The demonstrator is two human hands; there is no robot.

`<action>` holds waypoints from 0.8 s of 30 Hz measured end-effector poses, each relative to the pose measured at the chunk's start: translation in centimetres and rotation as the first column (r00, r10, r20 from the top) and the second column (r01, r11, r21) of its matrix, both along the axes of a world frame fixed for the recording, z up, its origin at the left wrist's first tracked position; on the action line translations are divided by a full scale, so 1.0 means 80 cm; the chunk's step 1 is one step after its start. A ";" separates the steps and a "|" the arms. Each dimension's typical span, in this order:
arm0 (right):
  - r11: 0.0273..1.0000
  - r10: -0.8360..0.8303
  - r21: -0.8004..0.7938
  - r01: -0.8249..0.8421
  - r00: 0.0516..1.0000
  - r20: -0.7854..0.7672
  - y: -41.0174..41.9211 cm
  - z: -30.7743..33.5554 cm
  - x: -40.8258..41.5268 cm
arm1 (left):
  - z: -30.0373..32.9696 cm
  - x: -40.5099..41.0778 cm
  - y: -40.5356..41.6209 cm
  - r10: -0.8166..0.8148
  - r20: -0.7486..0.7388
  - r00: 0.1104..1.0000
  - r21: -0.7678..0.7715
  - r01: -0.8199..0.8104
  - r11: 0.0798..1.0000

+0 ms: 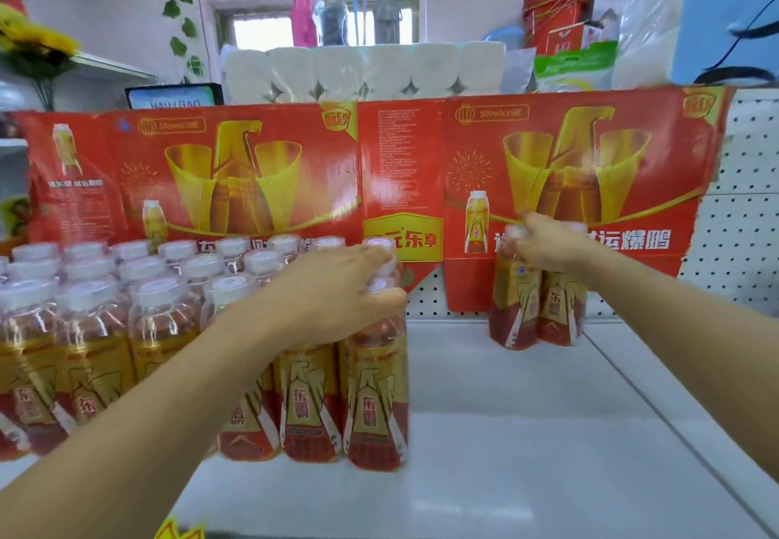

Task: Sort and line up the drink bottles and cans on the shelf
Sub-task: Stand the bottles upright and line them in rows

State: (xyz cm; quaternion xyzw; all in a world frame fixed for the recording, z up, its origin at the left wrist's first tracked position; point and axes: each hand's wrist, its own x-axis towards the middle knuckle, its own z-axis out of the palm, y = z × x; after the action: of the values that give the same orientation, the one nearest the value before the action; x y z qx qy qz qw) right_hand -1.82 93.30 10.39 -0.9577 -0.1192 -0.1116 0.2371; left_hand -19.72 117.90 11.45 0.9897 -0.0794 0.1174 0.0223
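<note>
gripping glossy plastic bottles [535, 298], right hand [543, 243]; left hand [337, 294] likewise.

Pale wall [126, 24] behind, small bright window [261, 32] in it. Green leaf garland [181, 19] hangs overhead. White pegboard [742, 209] backs the white shelf [527, 433].
</note>
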 end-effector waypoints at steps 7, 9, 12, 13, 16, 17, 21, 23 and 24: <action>0.993 0.064 -0.103 -0.060 0.997 0.045 0.014 0.009 -0.012 | 0.024 0.012 0.007 -0.025 -0.074 0.997 -0.346 -0.002 0.938; 0.985 0.106 -0.145 -0.094 0.991 0.079 0.027 0.012 -0.033 | 0.028 0.026 0.014 -0.009 -0.064 0.998 -0.301 -0.011 0.954; 0.976 0.186 -0.131 -0.176 0.981 0.064 0.047 0.013 -0.066 | 0.032 0.041 0.017 -0.010 -0.056 0.998 -0.210 -0.002 0.978; 0.972 0.205 -0.131 -0.195 0.977 0.065 0.055 0.014 -0.077 | 0.034 0.043 0.016 -0.016 -0.050 0.999 -0.197 0.006 0.980; 0.962 0.240 -0.157 -0.224 0.966 0.096 0.077 0.017 -0.100 | 0.033 0.046 0.018 -0.041 -0.024 0.999 -0.196 0.035 0.980; 0.960 0.244 -0.170 -0.224 0.964 0.106 0.083 0.017 -0.103 | 0.032 0.047 0.020 -0.045 -0.021 0.999 -0.199 0.040 0.979; 0.955 0.228 -0.222 -0.196 0.965 0.130 0.104 0.016 -0.112 | 0.028 0.048 0.023 -0.066 0.002 0.998 -0.230 0.065 0.971; 0.955 0.214 -0.237 -0.178 0.967 0.136 0.106 0.015 -0.113 | 0.026 0.049 0.025 -0.067 0.005 0.998 -0.246 0.067 0.967; 0.956 0.213 -0.234 -0.177 0.967 0.140 0.106 0.013 -0.112 | 0.025 0.049 0.025 -0.071 0.011 0.997 -0.249 0.071 0.966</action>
State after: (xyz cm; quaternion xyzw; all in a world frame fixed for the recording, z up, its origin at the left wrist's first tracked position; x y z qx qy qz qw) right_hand -10.78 101.79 11.43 -0.9491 -0.2441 -0.1519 0.1289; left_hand -15.79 119.93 13.47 0.9754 -0.0995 0.1268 0.1505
